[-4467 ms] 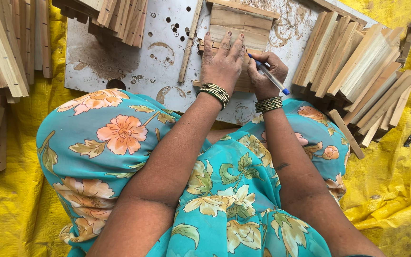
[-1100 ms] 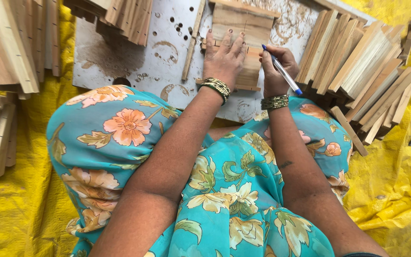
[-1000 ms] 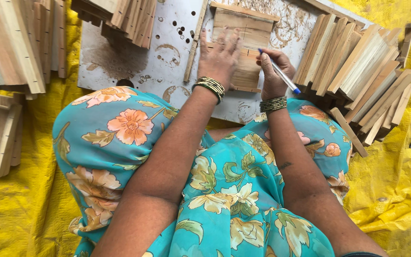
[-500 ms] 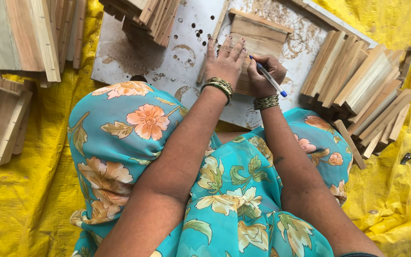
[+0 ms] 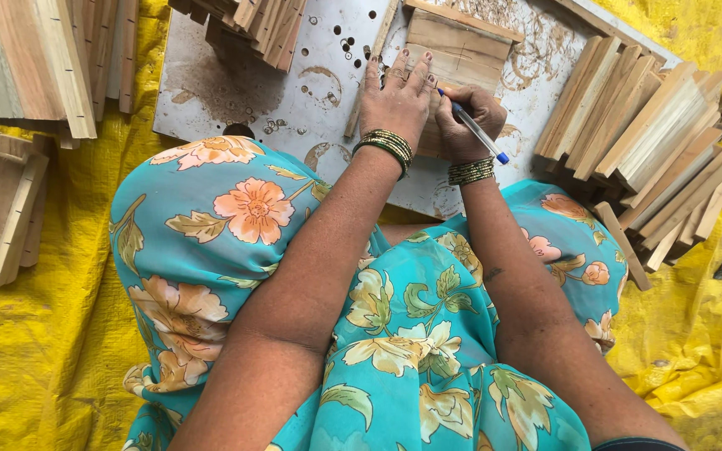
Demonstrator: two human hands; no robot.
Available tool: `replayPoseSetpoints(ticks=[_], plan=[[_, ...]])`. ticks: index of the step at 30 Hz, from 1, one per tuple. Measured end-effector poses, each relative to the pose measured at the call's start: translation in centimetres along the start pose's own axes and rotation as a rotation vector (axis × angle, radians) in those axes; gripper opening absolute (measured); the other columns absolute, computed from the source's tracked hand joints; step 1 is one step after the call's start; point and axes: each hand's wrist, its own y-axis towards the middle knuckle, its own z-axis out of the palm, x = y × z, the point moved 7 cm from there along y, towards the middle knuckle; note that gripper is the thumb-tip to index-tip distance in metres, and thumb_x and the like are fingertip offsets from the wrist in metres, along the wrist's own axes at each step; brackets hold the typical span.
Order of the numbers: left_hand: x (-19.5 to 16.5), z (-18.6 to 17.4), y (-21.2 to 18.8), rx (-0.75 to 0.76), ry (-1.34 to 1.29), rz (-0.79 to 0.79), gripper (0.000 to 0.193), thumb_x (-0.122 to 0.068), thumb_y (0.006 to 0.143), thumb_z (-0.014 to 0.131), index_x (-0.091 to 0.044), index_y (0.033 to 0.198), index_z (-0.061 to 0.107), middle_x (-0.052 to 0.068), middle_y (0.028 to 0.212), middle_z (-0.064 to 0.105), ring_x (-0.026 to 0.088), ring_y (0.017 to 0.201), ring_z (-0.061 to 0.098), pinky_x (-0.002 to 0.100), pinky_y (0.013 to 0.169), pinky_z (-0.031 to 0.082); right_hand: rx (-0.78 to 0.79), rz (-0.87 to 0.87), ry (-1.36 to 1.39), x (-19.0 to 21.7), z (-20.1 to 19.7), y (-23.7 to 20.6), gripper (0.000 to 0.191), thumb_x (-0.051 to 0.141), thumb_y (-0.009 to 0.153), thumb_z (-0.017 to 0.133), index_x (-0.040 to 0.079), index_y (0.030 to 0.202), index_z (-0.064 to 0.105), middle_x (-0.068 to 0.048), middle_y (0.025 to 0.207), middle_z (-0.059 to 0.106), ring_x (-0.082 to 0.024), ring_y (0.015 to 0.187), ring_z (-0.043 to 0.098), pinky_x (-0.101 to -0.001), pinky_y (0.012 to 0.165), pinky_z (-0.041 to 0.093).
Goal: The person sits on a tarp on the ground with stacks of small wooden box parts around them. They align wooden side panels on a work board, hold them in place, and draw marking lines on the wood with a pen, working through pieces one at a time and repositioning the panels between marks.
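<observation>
My left hand [image 5: 396, 93] lies flat, fingers spread, pressing on a small stack of wooden pieces [image 5: 453, 52] that rests on a white board [image 5: 236, 100]. Beside it my right hand [image 5: 465, 117] grips a blue pen [image 5: 474, 127], its tip touching the wood just right of my left fingers. Green bangles circle both wrists. My knees, covered in turquoise floral cloth [image 5: 244, 217], rise below the board.
A fan of wooden slats [image 5: 653, 142] leans at the right. More slats [image 5: 252, 25] lie at the board's top left, and wooden planks [image 5: 27, 108] are piled at the far left. A yellow tarp [image 5: 695, 334] covers the ground.
The view has shifted slightly. My right hand with the pen has drawn in closer to my left hand on the wood stack. My left hand stays pressed down.
</observation>
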Motion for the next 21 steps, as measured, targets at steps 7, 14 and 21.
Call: replayPoseSetpoints(ticks=[7, 14, 21], plan=[[0.2, -0.1, 0.0, -0.018, 0.031, 0.013, 0.06, -0.024, 0.097, 0.055, -0.027, 0.154, 0.04, -0.005, 0.166, 0.021, 0.02, 0.152, 0.022, 0.057, 0.123, 0.013, 0.013, 0.028, 0.009, 0.0, 0.1, 0.0, 0.005, 0.003, 0.084, 0.078, 0.004, 0.088, 0.074, -0.006, 0.078, 0.073, -0.011, 0.068, 0.069, -0.0254, 0.065, 0.056], [0.0, 0.1, -0.3, 0.017, 0.068, 0.042, 0.068, -0.022, 0.094, 0.062, -0.022, 0.157, 0.037, -0.001, 0.166, 0.023, 0.022, 0.153, 0.022, 0.055, 0.123, 0.014, 0.012, 0.036, 0.032, 0.1, 0.0, -0.1, 0.005, 0.003, 0.086, 0.077, 0.004, 0.089, 0.074, -0.005, 0.079, 0.073, -0.01, 0.069, 0.069, -0.0249, 0.066, 0.057], [4.4, -2.3, 0.8, -0.242, -0.244, 0.039, 0.095, -0.023, 0.061, 0.083, -0.022, 0.15, 0.048, 0.014, 0.16, 0.032, 0.031, 0.147, 0.029, 0.059, 0.11, 0.029, 0.004, 0.025, 0.03, 0.1, -0.1, -0.3, 0.006, 0.003, 0.086, 0.079, 0.005, 0.09, 0.074, -0.006, 0.08, 0.074, -0.012, 0.07, 0.07, -0.0255, 0.067, 0.056]])
